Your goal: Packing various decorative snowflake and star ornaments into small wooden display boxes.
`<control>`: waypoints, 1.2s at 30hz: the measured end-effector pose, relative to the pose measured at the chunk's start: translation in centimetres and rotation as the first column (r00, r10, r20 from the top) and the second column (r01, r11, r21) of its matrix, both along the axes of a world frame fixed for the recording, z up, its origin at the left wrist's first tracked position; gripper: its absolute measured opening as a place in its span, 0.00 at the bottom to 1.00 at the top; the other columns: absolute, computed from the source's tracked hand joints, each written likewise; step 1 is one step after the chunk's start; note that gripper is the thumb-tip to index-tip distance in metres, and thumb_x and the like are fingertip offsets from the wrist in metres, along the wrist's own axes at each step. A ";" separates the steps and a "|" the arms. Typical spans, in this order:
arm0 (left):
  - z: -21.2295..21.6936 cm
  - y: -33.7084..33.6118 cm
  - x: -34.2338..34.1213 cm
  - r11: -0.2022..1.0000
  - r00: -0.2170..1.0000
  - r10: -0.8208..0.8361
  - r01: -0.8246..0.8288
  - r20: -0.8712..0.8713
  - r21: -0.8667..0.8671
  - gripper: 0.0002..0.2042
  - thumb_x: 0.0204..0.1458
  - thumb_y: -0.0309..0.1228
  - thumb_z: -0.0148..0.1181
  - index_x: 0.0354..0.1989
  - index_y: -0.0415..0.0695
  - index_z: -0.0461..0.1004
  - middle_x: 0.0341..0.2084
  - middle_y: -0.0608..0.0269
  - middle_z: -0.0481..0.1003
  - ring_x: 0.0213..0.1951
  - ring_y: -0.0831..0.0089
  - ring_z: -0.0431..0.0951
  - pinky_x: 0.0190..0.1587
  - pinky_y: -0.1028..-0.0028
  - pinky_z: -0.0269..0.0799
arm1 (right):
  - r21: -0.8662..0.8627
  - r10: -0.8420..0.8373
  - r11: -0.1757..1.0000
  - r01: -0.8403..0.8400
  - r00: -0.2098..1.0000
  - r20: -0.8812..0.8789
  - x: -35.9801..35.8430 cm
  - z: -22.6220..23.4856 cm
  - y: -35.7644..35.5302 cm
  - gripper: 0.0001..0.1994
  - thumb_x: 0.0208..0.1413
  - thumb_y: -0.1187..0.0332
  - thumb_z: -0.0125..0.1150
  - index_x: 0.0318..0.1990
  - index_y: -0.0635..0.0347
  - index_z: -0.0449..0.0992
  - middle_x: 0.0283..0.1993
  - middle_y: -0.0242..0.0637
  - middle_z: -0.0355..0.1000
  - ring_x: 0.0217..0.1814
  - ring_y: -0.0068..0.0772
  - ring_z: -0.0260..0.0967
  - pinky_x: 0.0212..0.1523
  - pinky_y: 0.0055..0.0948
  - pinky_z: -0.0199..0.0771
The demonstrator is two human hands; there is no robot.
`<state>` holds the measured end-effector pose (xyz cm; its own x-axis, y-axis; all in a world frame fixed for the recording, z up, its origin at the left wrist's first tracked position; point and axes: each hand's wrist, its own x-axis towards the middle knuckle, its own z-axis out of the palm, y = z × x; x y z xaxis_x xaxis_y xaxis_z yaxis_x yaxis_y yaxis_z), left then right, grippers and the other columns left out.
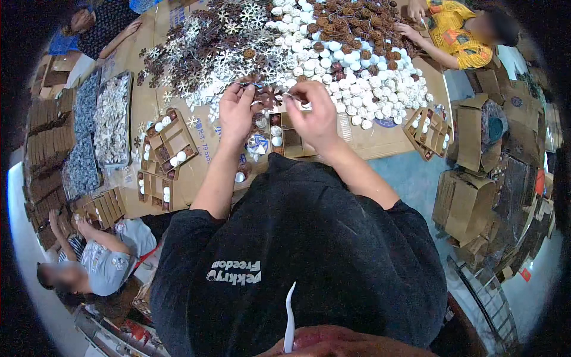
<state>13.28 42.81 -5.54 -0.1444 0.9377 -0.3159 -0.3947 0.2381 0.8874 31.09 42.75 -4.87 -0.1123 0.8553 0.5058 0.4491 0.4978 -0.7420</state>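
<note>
Above the table's near edge, my left hand (237,113) is closed with thumb and fingers pinched on brown snowflake ornaments (269,97). My right hand (314,113) is closed too, its fingertips pinching something small and pale beside the snowflakes; what it is I cannot make out. Below my hands sits an open divided cardboard box (291,141) with white and brown balls in some compartments. Just beyond them lie a heap of white and brown snowflakes (223,53) and a pile of white balls (372,92).
Brown woven balls (351,24) lie at the far side. Divided boxes (172,143) stand at the left and another box (427,132) at the right. Trays of small pieces (113,119) line the left edge. Co-workers sit at far left, far right (455,35) and near left (107,262).
</note>
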 end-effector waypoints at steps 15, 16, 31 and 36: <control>-0.2 -1.3 -0.4 0.999 0.991 -0.018 0.012 -0.134 -0.045 0.12 0.63 0.30 0.53 0.46 0.32 0.73 0.33 0.54 0.79 0.33 0.68 0.82 0.31 0.77 0.80 | -0.218 -0.029 0.976 0.007 0.994 -0.101 0.5 -1.0 0.0 0.14 0.51 0.69 0.67 0.43 0.65 0.75 0.36 0.48 0.74 0.35 0.48 0.75 0.36 0.36 0.75; -0.3 -1.4 -0.3 0.999 0.974 -0.033 0.030 -0.224 -0.018 0.12 0.62 0.30 0.54 0.45 0.31 0.74 0.32 0.54 0.80 0.33 0.70 0.82 0.31 0.77 0.79 | -0.169 -0.044 0.985 0.031 0.996 -0.076 0.6 -0.8 0.0 0.14 0.51 0.70 0.67 0.43 0.65 0.75 0.36 0.47 0.74 0.35 0.47 0.75 0.36 0.35 0.75; -1.0 -3.1 0.8 0.991 0.870 0.125 -0.090 0.476 -0.096 0.10 0.62 0.32 0.55 0.35 0.36 0.71 0.30 0.64 0.74 0.29 0.77 0.75 0.31 0.77 0.75 | 0.157 0.115 0.974 -0.162 0.955 0.274 -0.9 -0.4 -0.6 0.19 0.47 0.71 0.67 0.50 0.60 0.77 0.47 0.42 0.72 0.44 0.43 0.71 0.43 0.34 0.73; -1.4 -3.0 0.4 0.999 0.998 -0.044 0.045 0.047 -0.031 0.12 0.63 0.32 0.54 0.44 0.34 0.74 0.33 0.62 0.77 0.31 0.77 0.77 0.35 0.79 0.76 | 0.133 0.212 0.961 -0.241 0.957 0.198 -1.1 -1.8 -1.3 0.22 0.47 0.68 0.68 0.51 0.63 0.75 0.46 0.43 0.70 0.47 0.47 0.70 0.47 0.38 0.73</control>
<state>13.63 39.85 -6.99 -0.0874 0.9324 -0.3507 -0.4232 0.2840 0.8604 30.01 41.44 -6.69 -0.3953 0.7101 0.5826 0.4303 0.7036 -0.5655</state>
